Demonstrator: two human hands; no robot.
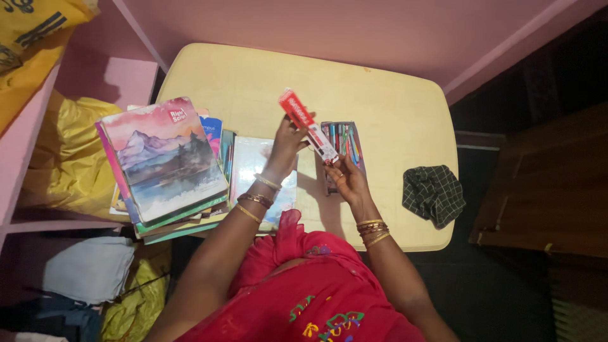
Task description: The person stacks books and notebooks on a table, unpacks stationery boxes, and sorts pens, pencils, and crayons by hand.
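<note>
1 pale yellow worktop (392, 82) with rounded corners fills the middle of the scene, set against a pink wall. On its left end lies a stack of notebooks (166, 161), the top cover showing a painted mountain scene. Just right of the stack, near the person, lies a pale book (253, 166), partly under the left forearm. At the right near corner, well apart from the hands, sits a crumpled dark checked cloth (434, 193).

Between the hands, flat on the worktop, lies a clear pouch of coloured pens (345, 140).

The long red and white pen box (308, 125) is held tilted above the worktop, its red end up and to the far left, its white end down over the pouch. The left hand (288, 140) is clamped on the box at its middle, fingers wrapped around it. The right hand (345, 180) grips the lower white end with fingertips closed on it. Both wrists carry gold bangles.
</note>
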